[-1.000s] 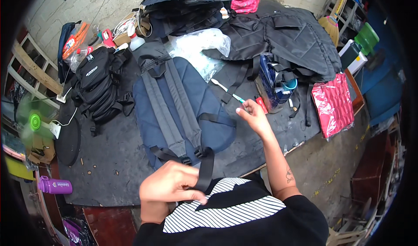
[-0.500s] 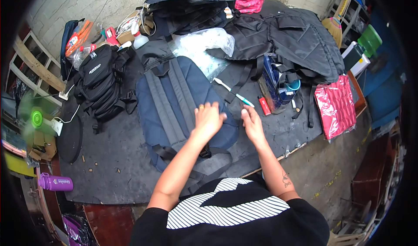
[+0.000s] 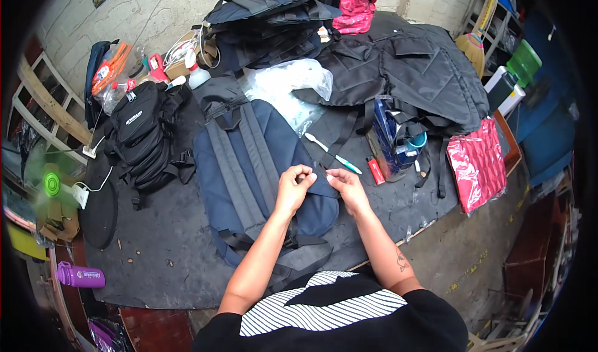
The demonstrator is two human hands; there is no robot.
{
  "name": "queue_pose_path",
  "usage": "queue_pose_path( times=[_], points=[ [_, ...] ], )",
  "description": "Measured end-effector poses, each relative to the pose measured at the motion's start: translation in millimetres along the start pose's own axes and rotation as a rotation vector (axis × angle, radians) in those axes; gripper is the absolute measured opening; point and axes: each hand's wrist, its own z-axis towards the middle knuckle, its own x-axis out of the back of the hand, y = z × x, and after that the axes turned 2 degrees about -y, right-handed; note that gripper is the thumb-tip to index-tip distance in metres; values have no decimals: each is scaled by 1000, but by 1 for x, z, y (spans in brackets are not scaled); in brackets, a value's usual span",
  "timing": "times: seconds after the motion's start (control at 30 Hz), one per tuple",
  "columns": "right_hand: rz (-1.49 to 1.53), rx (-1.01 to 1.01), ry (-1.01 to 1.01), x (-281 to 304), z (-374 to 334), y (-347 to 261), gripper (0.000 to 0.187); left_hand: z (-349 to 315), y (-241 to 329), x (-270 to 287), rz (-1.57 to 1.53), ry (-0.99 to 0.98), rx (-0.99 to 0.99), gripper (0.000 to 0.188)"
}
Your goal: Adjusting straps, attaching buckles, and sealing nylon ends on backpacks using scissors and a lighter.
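Note:
A navy blue backpack (image 3: 283, 141) lies flat on the table with its two grey shoulder straps facing up. Over its right side my left hand (image 3: 295, 189) is closed, thumb against curled fingers. My right hand (image 3: 349, 189) is just beside it, at the bag's right edge, with thumb and fingertips pinched together. Whatever the fingers hold is too small to make out. Beyond the right hand lie a white and teal toothbrush (image 3: 334, 154) and a small red box-shaped item (image 3: 376, 171).
A black backpack (image 3: 140, 125) sits at left, a purple bottle (image 3: 81, 275) by the table's left edge. Clear plastic (image 3: 286, 81) and stacked dark bags (image 3: 268, 22) lie at the back. Black padded fabric (image 3: 411, 72) and a pink wrapped package (image 3: 477, 165) are at right.
My hands have come closer together, and the fingers of both have curled into a pinch. The whole scene has shifted slightly downward in view.

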Motion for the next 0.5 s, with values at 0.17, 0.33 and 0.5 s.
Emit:
queue_pose_path(
  times=[0.17, 0.33, 0.5],
  points=[
    [170, -28, -194, -6, 4, -9, 24, -7, 3, 0, 36, 106, -53, 11],
    [-20, 81, -66, -15, 2, -14, 21, -10, 2, 0, -105, 147, -104, 13],
    [-48, 100, -96, -14, 5, -15, 23, -10, 3, 2, -123, 141, -101, 13]
  ],
)
